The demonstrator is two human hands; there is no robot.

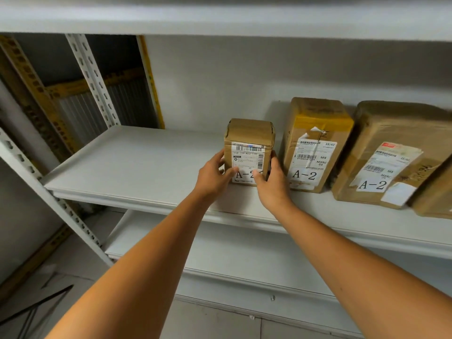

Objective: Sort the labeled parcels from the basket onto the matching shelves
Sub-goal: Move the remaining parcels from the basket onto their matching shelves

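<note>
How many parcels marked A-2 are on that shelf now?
3. Small brown cardboard parcel held by left hand and right hand; taller yellow-taped cardboard parcel beside it; wide brown cardboard parcel further right. A fourth box at the right edge shows no label.

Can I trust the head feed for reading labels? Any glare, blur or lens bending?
Head view: soft, even light, no glare. Head view: the big A-2 reads on the small parcel, the middle parcel and the right parcel; smallest print is blurred. Head view: wide-angle bending curves the shelf edge; left hand and right hand cover part of the small parcel's mark.
</note>
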